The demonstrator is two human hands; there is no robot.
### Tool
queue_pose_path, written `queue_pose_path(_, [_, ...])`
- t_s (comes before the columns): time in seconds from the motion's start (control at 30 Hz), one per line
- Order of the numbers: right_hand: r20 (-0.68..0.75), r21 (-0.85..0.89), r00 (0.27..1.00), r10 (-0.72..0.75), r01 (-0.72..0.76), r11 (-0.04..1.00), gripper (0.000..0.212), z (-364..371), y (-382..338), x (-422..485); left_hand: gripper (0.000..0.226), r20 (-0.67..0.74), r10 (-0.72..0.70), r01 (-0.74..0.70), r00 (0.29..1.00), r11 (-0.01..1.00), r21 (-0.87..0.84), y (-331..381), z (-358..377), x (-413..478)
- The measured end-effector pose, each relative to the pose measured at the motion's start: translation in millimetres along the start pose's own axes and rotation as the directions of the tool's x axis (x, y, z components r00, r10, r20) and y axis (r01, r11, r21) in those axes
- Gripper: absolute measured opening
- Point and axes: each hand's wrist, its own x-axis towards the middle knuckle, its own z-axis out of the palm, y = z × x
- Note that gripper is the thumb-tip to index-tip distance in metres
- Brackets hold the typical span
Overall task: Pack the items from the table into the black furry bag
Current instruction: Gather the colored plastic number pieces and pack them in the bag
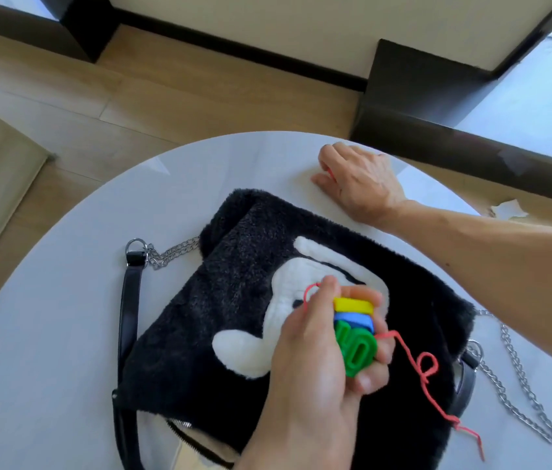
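The black furry bag [233, 300] with white patches lies flat on the round white table [64, 300]. Its zipped mouth [193, 435] gapes at the near edge. My left hand [315, 374] hovers over the bag, shut on a stack of yellow, blue and green plastic pieces [356, 334]. A red string [427, 371] trails from them across the bag. My right hand [359, 178] rests on the table beyond the bag, fingers curled over a small red item [330, 172] that is mostly hidden.
A black leather strap [128, 317] and a silver chain [169, 254] lie left of the bag, and more chain [522, 395] lies to its right. The table's far edge runs just behind my right hand. Wooden floor and dark window frames lie beyond.
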Motion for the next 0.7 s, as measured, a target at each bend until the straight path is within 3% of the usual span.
queue_pose_path(0.33, [0.016,0.003,0.999,0.047,-0.048,0.999,0.034,-4.7,0.0,-6.9,0.039,-0.058,0.052,-0.055,0.997,0.997,-0.047,12.9,-2.5,20.6])
queue_pose_path(0.43, [-0.072,0.172,0.969,0.236,-0.221,0.96,0.04,-21.7,-8.8,-8.0,0.039,-0.038,0.058,-0.06,0.998,0.997,-0.052,14.2,-4.0,21.9])
queue_pose_path(0.5, [-0.124,0.485,0.86,0.495,-0.383,0.786,0.045,-44.4,-21.4,-6.5,0.039,-0.037,0.054,-0.056,0.998,0.997,-0.058,14.9,-3.7,23.1])
queue_pose_path(0.57, [-0.074,0.777,0.763,0.643,-0.36,0.517,0.047,-76.9,-44.9,-11.8,0.041,-0.034,0.054,-0.055,0.998,0.997,-0.05,15.1,-1.7,23.8])
queue_pose_path(0.63, [-0.043,0.895,0.77,0.636,-0.253,0.367,0.045,-110.8,-80.1,-31.0,0.044,-0.024,0.054,-0.055,0.998,0.998,-0.042,13.7,2.8,23.3])
queue_pose_path(0.7, [-0.054,0.897,0.83,0.555,-0.204,0.393,0.043,-131.6,-120.1,-61.3,0.045,0.034,0.047,-0.046,0.998,0.998,-0.033,10.8,6.3,19.2])
